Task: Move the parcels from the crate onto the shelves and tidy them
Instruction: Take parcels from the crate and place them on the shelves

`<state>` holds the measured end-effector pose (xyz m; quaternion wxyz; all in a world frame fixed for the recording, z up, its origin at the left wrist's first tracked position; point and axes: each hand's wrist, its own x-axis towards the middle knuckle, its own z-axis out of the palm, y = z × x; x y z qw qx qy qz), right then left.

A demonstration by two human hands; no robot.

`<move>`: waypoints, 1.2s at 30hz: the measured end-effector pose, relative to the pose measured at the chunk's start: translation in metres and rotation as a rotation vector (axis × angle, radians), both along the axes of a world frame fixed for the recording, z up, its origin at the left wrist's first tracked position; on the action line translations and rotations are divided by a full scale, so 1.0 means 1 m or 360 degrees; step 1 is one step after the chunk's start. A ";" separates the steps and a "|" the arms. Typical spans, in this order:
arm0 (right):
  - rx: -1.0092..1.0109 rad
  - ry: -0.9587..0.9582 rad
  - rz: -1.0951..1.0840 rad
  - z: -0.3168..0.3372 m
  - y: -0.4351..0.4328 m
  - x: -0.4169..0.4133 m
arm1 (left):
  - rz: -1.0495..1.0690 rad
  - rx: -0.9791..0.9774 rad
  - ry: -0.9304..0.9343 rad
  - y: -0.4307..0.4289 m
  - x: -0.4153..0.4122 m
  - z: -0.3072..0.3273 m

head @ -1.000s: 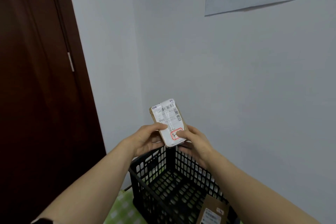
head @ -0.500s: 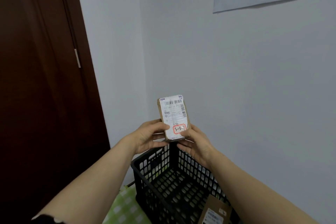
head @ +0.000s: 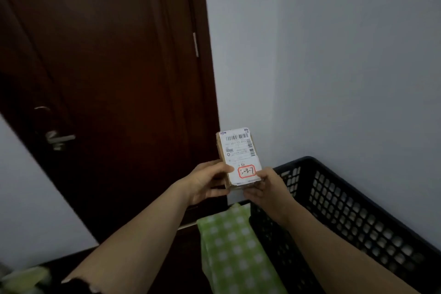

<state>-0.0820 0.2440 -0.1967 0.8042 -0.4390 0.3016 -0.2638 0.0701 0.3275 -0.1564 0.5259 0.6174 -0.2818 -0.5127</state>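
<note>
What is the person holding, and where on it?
A cardboard parcel, held at its lower end: left hand on one side, right hand on the other.

parcel [head: 239,157] tilted → upright, moved left off crate [head: 358,210], now by door [head: 107,79] edge

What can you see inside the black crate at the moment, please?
Of the black crate, only perforated inner walls show. Its floor is hidden behind the right forearm and the frame edge, so any parcels left inside cannot be seen.
</note>
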 end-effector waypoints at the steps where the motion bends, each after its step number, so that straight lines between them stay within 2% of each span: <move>1: 0.0004 0.0008 0.0035 0.000 0.009 0.017 | 0.0054 -0.0003 0.0003 0.015 0.013 0.000; 9: -0.0076 -0.0091 0.0425 0.022 0.119 0.179 | 0.0439 -0.0083 -0.0050 0.166 0.148 0.016; 16: -0.0316 -0.0155 0.0960 0.046 0.302 0.355 | 0.0935 -0.0081 -0.0340 0.380 0.282 0.039; 19: -0.0432 -0.0209 0.1141 0.051 0.380 0.415 | 0.1113 -0.0096 -0.0389 0.460 0.319 0.045; 23: -0.0425 -0.0252 0.1353 0.053 0.454 0.483 | 0.1344 -0.0085 -0.0394 0.541 0.360 0.048; 29: -0.0401 -0.0237 0.1609 0.048 0.515 0.568 | 0.1597 -0.0105 -0.0332 0.604 0.410 0.043; 36: -0.0190 -0.0187 0.1914 0.034 0.531 0.667 | 0.1841 0.0001 -0.0256 0.620 0.490 0.024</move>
